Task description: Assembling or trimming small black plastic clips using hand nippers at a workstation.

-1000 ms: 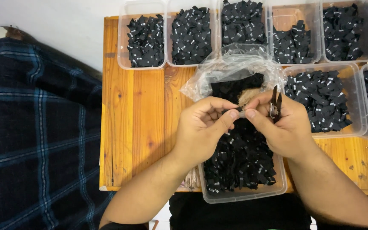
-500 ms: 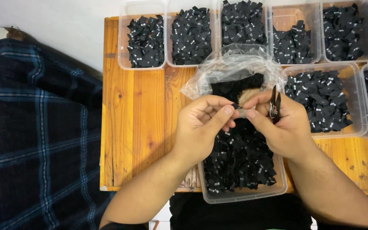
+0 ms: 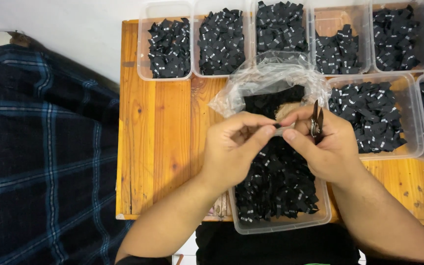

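A: What is held?
B: A small black woven label (image 3: 277,128), pinched between both hands above the clear plastic tub of black labels (image 3: 280,223). Left hand (image 3: 234,149) closed on one end; right hand (image 3: 322,145) closed on the other, also gripping small dark snips (image 3: 316,121), blades toward twelve o'clock, seemingly kept ready.
A: Surroundings?
B: Crumpled clear plastic bag (image 3: 251,93) at twelve o'clock. Seven further label tubs (image 3: 169,49) visible, apparently sorted, on the orange wooden surface (image 3: 158,147). Dark checked cloth (image 3: 40,157) at nine o'clock.

place: garment-label sorting workbench | evidence: wooden table (image 3: 163,147), clear plastic bins (image 3: 169,75) of black labels (image 3: 222,41)
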